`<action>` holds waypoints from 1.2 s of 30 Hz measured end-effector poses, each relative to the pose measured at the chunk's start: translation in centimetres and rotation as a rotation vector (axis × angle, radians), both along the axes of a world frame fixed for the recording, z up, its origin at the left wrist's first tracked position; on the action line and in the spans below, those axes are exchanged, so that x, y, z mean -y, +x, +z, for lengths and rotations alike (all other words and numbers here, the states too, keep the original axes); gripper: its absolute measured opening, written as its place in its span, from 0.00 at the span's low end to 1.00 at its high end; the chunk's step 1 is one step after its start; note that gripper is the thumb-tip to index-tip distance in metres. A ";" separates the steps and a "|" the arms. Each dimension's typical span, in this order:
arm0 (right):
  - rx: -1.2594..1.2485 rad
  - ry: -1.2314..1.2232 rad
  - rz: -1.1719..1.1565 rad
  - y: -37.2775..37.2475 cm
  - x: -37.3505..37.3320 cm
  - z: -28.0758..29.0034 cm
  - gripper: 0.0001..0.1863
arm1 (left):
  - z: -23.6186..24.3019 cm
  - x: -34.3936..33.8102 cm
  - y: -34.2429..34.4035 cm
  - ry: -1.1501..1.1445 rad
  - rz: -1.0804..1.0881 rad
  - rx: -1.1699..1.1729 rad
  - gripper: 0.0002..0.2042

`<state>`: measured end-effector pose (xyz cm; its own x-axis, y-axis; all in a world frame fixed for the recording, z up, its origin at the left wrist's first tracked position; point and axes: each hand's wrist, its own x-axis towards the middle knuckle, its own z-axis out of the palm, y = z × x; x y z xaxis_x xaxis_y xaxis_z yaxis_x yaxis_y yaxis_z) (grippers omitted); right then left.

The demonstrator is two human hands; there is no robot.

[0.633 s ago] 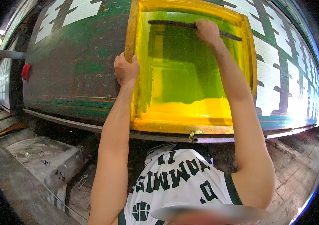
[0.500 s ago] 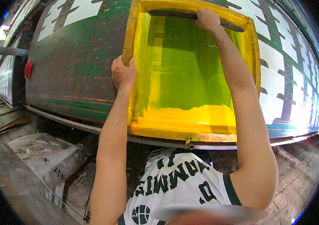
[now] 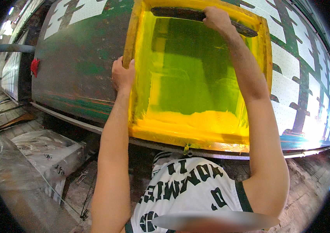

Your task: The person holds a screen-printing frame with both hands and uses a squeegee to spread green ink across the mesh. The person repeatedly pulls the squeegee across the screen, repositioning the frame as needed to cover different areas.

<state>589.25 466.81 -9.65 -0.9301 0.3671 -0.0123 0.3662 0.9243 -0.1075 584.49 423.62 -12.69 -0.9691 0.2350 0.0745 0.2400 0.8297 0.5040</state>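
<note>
A wooden screen-printing frame [image 3: 269, 58], stained yellow, lies on the long dark table in front of me. Its mesh [image 3: 196, 77] looks yellow-green, and a thick band of yellow ink [image 3: 196, 121] lies along the near end. My left hand [image 3: 123, 73] grips the frame's left side bar, thumb on top. At the far end, inside the frame, my right hand [image 3: 217, 21] is closed around the middle of a dark squeegee [image 3: 176, 13]. That squeegee spans most of the frame's width, slanting down to the right. My fingers hide its middle.
White cut panels [image 3: 285, 77] lie in rows on the table [image 3: 75, 70] right of the frame, others at far left. A red cloth-like scrap [image 3: 35, 67] hangs near the table's left end, by a grey pipe [image 3: 11, 48]. Plastic-wrapped bundles [image 3: 44, 149] sit below left.
The view has shifted slightly. Against the table, the frame sits a little further left, with my left hand still on it. The squeegee's dark face shows more, still in my right hand.
</note>
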 end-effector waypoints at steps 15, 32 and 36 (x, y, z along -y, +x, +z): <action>0.128 0.116 0.039 -3.0 -5.3 0.1 0.13 | 0.4 0.0 0.3 0.004 0.029 0.067 0.24; 0.165 -0.037 0.077 23.1 22.1 3.4 0.12 | 0.4 0.6 -0.1 0.065 -0.014 0.100 0.24; 0.163 -0.063 0.018 29.2 29.0 4.8 0.13 | 0.4 1.0 -0.2 0.086 -0.050 0.128 0.26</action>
